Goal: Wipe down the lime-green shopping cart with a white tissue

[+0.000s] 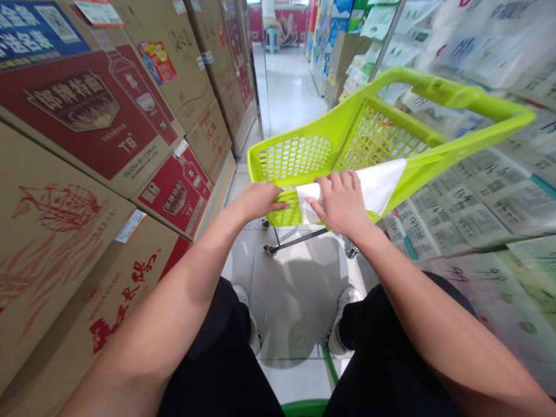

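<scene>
A lime-green plastic shopping trolley (299, 156) stands in a shop aisle just in front of my knees. A white cloth (377, 182) lies over its near rim. My right hand (341, 202) presses on the cloth at the rim, fingers curled over a rolled part of it. My left hand (258, 200) rests on the same rim just left of the cloth, fingers stretched toward it and nearly touching its end. The trolley's long green handle (456, 95) rises to the right.
Stacked cardboard cartons (108, 133) with red print wall off the left side. Shelves of plastic-wrapped packs (486, 191) line the right. The white tiled floor (286, 87) runs ahead to a blue stool (272, 39). Something green (306, 407) shows at the bottom edge.
</scene>
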The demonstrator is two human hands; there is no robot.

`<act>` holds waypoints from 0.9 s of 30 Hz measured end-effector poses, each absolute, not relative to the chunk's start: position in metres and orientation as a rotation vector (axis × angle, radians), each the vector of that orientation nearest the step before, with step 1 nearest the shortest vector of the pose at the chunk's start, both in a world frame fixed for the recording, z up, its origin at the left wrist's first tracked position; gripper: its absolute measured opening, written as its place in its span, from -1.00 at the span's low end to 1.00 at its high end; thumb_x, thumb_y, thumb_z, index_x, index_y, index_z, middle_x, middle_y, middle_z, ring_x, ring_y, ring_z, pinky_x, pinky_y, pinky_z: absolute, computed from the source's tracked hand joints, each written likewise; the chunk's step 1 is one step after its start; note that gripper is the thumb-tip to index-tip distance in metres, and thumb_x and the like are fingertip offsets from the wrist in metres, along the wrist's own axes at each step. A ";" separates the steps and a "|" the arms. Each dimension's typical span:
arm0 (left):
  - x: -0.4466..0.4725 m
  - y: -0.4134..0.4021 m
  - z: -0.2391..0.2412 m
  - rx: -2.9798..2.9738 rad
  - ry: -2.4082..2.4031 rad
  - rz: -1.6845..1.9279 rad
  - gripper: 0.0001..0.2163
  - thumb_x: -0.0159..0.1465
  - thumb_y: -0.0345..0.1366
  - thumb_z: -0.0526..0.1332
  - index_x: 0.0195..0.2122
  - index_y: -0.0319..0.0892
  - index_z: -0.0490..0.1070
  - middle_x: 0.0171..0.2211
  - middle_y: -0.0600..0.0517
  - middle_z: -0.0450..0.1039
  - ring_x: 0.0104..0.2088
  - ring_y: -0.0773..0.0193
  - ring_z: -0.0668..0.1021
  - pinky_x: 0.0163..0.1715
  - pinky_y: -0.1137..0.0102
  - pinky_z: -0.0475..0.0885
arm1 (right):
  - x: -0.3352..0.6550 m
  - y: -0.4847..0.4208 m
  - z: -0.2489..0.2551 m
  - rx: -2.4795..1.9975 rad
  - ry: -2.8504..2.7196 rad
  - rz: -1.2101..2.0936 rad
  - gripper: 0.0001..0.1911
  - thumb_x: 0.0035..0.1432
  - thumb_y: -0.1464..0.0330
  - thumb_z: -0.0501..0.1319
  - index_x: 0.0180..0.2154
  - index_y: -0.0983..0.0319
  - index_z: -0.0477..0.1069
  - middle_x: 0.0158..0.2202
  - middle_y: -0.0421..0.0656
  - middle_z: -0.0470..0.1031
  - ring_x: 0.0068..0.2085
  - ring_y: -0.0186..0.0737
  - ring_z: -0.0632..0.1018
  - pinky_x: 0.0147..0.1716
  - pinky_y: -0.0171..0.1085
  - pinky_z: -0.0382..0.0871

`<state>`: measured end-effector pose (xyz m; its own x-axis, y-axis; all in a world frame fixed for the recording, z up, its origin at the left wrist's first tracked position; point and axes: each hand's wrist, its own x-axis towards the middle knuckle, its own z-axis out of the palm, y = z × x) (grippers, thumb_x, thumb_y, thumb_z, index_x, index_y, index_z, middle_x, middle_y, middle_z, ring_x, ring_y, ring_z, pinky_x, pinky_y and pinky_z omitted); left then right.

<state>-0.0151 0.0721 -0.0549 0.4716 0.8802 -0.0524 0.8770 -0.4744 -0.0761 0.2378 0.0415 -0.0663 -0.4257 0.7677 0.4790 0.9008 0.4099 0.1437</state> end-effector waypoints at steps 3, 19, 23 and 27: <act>-0.016 0.072 -0.054 -2.677 -1.570 0.129 -0.55 0.48 0.09 0.16 0.07 -0.18 0.57 0.00 -0.17 0.66 0.03 -0.02 0.67 -0.15 0.29 0.44 | 0.239 0.043 -0.062 -1.444 -2.345 -0.476 -0.40 0.51 0.00 -0.12 0.05 0.25 0.51 -0.07 0.09 0.52 0.03 0.17 0.41 0.16 0.10 0.17; -0.010 0.070 -0.059 -2.671 -1.541 0.051 -0.55 0.48 0.06 0.18 0.17 -0.18 0.51 0.08 -0.19 0.63 0.06 -0.02 0.65 -0.10 0.29 0.44 | 0.241 0.054 -0.052 -1.370 -2.391 -0.327 -0.47 0.52 0.11 -0.09 -0.09 0.18 0.61 -0.06 0.02 0.62 0.00 0.09 0.46 0.10 0.04 0.18; -0.011 0.071 -0.061 -2.665 -1.537 0.111 -0.54 0.47 0.12 0.16 0.00 -0.18 0.58 -0.07 -0.18 0.68 -0.05 -0.02 0.68 -0.18 0.28 0.43 | 0.276 0.078 -0.043 -1.468 -2.249 -0.388 -0.49 0.43 0.08 0.02 -0.24 0.19 0.66 -0.07 0.04 0.63 0.03 0.15 0.47 0.14 0.12 0.18; -0.010 0.071 -0.063 -2.676 -1.513 0.074 -0.53 0.47 0.13 0.16 -0.02 -0.20 0.59 -0.11 -0.19 0.68 -0.07 -0.03 0.69 -0.21 0.27 0.42 | 0.302 0.090 -0.039 -1.657 -2.178 -0.445 -0.44 0.41 0.04 0.03 -0.32 0.23 0.65 -0.31 0.09 0.62 -0.14 0.12 0.50 -0.06 0.07 0.20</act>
